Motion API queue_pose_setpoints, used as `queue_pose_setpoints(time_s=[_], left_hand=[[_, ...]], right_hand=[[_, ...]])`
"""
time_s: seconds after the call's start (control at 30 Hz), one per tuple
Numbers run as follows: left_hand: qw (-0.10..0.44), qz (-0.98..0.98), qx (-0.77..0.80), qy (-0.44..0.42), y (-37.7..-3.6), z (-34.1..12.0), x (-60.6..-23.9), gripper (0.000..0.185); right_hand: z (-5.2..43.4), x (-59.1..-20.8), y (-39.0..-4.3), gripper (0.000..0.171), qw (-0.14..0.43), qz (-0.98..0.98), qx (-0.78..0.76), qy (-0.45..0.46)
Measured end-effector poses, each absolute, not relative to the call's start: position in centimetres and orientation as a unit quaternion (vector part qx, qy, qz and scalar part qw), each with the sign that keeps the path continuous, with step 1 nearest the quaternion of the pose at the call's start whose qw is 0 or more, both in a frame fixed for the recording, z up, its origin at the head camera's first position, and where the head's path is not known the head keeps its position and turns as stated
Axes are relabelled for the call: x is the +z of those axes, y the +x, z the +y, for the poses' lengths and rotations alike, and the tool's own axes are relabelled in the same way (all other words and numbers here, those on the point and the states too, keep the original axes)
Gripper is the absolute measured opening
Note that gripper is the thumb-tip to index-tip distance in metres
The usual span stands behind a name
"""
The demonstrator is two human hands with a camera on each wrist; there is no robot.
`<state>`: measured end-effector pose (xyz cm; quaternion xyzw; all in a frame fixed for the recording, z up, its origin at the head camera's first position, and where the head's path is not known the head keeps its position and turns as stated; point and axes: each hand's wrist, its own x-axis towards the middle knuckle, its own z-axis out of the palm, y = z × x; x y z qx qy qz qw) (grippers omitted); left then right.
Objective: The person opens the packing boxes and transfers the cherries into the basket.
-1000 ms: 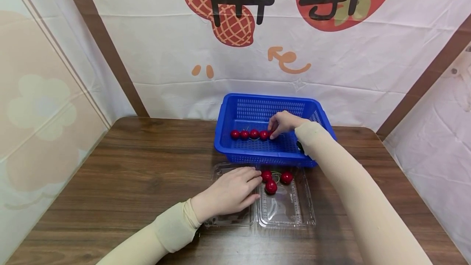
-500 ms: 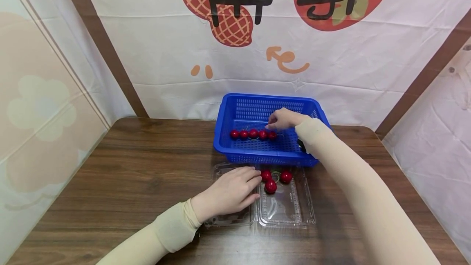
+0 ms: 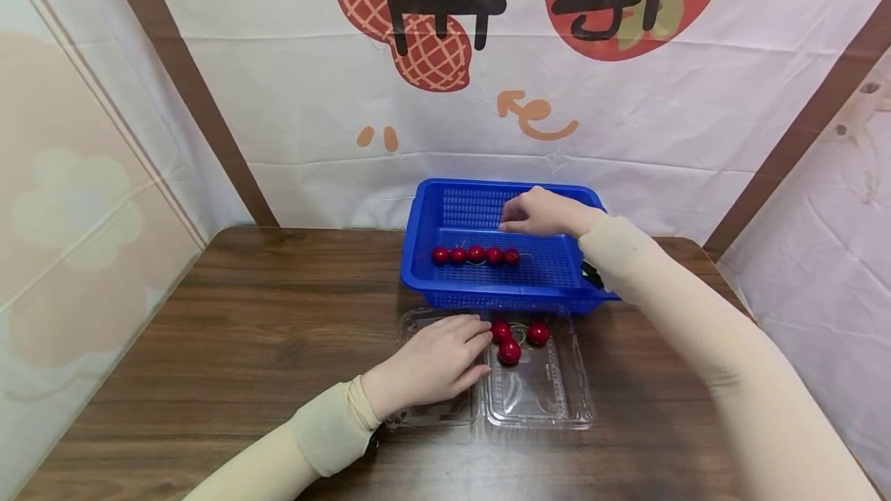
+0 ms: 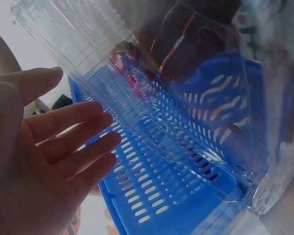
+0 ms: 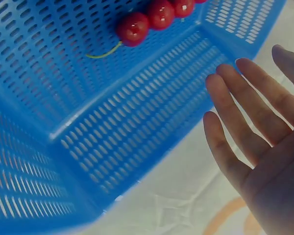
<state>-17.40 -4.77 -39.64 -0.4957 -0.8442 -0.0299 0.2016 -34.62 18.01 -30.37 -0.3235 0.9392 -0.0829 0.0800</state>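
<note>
My right hand [image 3: 546,211] hovers over the back part of a blue plastic basket [image 3: 412,253], its fingers loose and holding nothing, as the right wrist view [image 5: 264,112] confirms. Several red cherries [image 3: 476,253] with green stems lie in a row across the basket floor. My left hand [image 3: 435,362] rests with relaxed fingers on the left half of an opened clear plastic clamshell box [image 3: 536,408]. In the left wrist view the fingers of that hand [image 4: 63,142] touch the box's clear wall. Three cherries [image 3: 510,351] sit in the right half of the box, near my left fingertips.
The basket stands at the back of the brown wooden table [image 3: 278,315], with the box right in front of it. Behind the table hangs a white printed cloth [image 3: 313,114]. A dark device [image 3: 592,275] shows under the right wrist.
My right hand has let go of the cherry at the right end of the row and lifted up and back. The left hand stays in place.
</note>
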Motion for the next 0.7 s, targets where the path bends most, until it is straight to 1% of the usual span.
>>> queue_pose_setpoints(time_s=[0.27,0.43,0.7], left_hand=[[0.188,-0.851,-0.028,-0.491,-17.5,-4.7,-39.6,0.04],[0.187,-0.85,-0.032,-0.491,-17.5,-4.6,-39.7,0.039],[0.187,-0.85,-0.029,-0.491,-17.6,-4.6,-39.7,0.04]], right_hand=[[18.4,-29.2,-32.1,0.022,0.035,0.918,-0.082,-0.387],[18.8,-29.1,-30.9,0.021,0.01,0.908,-0.091,-0.409],[19.4,-29.1,-28.7,0.015,-0.026,0.898,-0.096,-0.43]])
